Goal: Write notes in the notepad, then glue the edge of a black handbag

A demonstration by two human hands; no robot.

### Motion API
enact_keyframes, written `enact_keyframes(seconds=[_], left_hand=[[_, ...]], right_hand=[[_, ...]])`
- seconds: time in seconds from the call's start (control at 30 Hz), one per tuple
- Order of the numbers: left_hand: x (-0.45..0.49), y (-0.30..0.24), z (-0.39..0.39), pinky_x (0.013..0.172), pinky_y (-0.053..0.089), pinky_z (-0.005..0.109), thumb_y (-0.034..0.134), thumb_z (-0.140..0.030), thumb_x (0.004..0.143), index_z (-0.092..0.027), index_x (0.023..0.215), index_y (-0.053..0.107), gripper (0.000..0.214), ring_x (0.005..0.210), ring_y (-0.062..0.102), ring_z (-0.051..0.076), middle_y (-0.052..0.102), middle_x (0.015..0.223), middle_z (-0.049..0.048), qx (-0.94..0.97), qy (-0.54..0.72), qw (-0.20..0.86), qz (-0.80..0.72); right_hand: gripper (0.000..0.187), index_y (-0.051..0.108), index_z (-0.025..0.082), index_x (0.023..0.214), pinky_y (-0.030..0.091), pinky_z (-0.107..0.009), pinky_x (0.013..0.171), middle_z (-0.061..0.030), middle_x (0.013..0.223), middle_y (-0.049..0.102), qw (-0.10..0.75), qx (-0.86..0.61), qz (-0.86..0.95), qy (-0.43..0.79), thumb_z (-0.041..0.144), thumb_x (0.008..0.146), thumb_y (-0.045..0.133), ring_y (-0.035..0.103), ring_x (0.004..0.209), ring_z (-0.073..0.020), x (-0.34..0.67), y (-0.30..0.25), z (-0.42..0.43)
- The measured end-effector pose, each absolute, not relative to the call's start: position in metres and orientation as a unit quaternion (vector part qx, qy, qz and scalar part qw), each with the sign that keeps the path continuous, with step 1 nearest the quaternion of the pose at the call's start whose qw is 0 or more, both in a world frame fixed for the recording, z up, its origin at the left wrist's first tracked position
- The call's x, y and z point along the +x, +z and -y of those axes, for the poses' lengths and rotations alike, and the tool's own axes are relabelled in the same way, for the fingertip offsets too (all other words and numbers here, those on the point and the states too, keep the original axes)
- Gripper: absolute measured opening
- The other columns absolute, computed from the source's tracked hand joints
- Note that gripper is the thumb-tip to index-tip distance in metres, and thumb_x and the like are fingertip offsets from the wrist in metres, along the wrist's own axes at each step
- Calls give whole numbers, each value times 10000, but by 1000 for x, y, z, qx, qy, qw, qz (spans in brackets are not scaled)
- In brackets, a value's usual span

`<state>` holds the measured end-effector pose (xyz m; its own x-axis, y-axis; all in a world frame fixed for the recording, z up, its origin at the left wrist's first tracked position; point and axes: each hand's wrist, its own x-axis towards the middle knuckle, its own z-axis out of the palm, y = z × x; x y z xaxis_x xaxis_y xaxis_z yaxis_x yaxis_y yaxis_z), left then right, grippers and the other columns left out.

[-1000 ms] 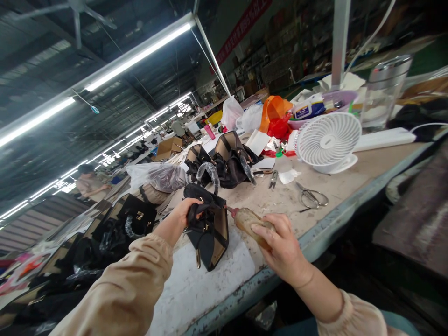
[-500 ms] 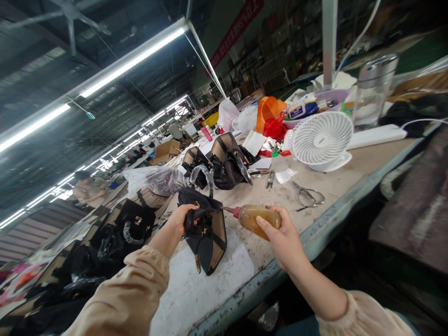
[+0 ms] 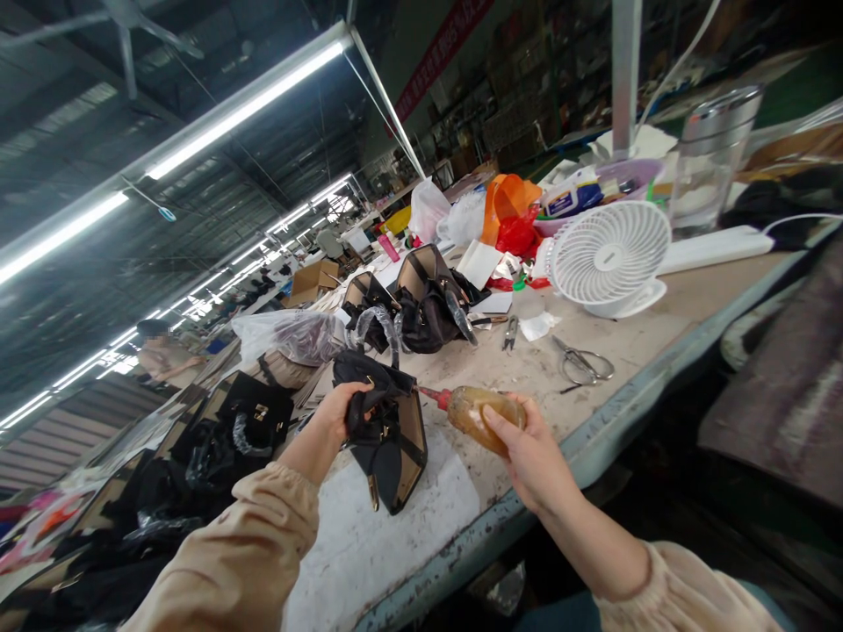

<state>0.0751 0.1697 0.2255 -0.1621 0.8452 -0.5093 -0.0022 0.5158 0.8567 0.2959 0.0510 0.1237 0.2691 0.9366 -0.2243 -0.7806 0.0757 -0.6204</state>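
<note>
A black handbag (image 3: 393, 456) with tan edges and gold fittings lies tilted on white paper at the table's front. My left hand (image 3: 341, 409) is closed on its black material at the upper left. My right hand (image 3: 527, 443) is wrapped round a squeeze bottle (image 3: 478, 414) of amber liquid, held level with its red nozzle (image 3: 435, 397) pointing left. The nozzle's tip is at the bag's upper right edge; whether it touches I cannot tell. A plastic-wrapped handle (image 3: 380, 325) rises behind the bag.
Scissors (image 3: 585, 364) and small thread snips (image 3: 510, 333) lie beyond the bottle. Further back stand a white fan (image 3: 609, 254), a clear drinking bottle (image 3: 711, 167) and more black bags (image 3: 428, 303). Other bags (image 3: 230, 412) fill the left side. A person (image 3: 162, 355) is far left.
Both hands keep their hold on the bag and the bottle, almost in place. The view has shifted slightly. A clear, green-capped container near the snips is no longer visible as before.
</note>
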Motion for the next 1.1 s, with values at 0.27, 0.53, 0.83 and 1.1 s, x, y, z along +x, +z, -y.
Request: enact_keyframes(seconds=[0.27, 0.53, 0.83, 1.1], left_hand=[[71, 226, -169, 259, 384, 167, 522, -104, 775, -132, 567, 535, 210, 269, 441, 95, 536, 369, 33, 333, 372, 552, -668], [71, 227, -168, 265, 380, 169, 517, -120, 792, -133, 520, 519, 272, 265, 442, 98, 529, 355, 40, 343, 367, 542, -674], [71, 228, -167, 261, 378, 166, 513, -115, 783, -134, 528, 525, 256, 264, 430, 91, 527, 359, 33, 342, 367, 546, -672], [70, 227, -166, 268, 369, 162, 505, -122, 806, -122, 517, 527, 290, 257, 431, 89, 521, 350, 32, 347, 364, 545, -671]], right_hand=[[564, 479, 238, 923, 502, -243, 650, 58, 771, 648, 725, -339, 123, 586, 380, 541, 869, 616, 692, -131, 294, 125, -48], [586, 473, 245, 947, 498, -217, 657, 59, 784, 663, 723, -340, 105, 592, 381, 541, 873, 619, 717, -120, 293, 128, -48], [573, 471, 246, 957, 501, -220, 675, 60, 794, 662, 728, -332, 124, 587, 384, 569, 869, 615, 717, -114, 294, 123, -47], [582, 469, 246, 960, 497, -215, 665, 55, 791, 664, 714, -330, 131, 603, 379, 561, 871, 612, 717, -119, 293, 123, -45]])
